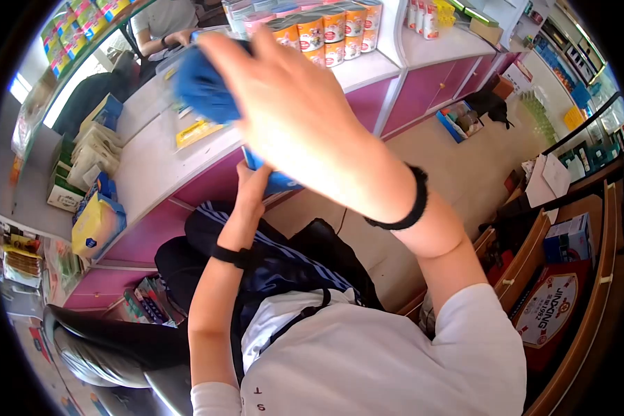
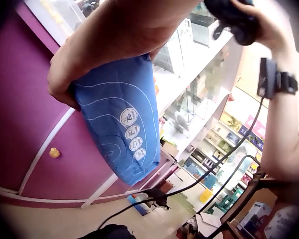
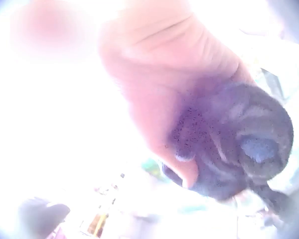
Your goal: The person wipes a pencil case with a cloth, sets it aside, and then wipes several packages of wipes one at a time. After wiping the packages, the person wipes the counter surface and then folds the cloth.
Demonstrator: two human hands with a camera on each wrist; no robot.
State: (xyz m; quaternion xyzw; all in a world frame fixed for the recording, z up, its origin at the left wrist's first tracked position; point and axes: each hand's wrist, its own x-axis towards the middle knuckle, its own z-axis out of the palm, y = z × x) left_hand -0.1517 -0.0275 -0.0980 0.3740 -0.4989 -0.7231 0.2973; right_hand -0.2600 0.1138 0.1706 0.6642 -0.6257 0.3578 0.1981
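Observation:
My right hand (image 1: 291, 104) is raised over the counter and grips a bunched, dark blue cloth-like bundle (image 1: 204, 83). In the right wrist view the washed-out picture shows the thumb and fingers curled around this soft, folded bundle (image 3: 229, 139), with a short piece hanging from it. Lower down, beside the counter front, my left hand (image 1: 253, 184) holds a blue package (image 1: 279, 182) by its upper end. Seen from the left wrist, the soft blue package (image 2: 119, 119) hangs tilted, with white curved lines and a row of small round icons.
A white counter (image 1: 149, 163) with pink cupboard doors carries a yellow packet (image 1: 197, 133) and orange-labelled cans (image 1: 333, 31). Yellow and blue packs (image 1: 98, 225) stand at its left end. A wooden shelf unit (image 1: 534, 243) holds boxes at right. Behind the counter another person (image 1: 161, 31) is partly visible.

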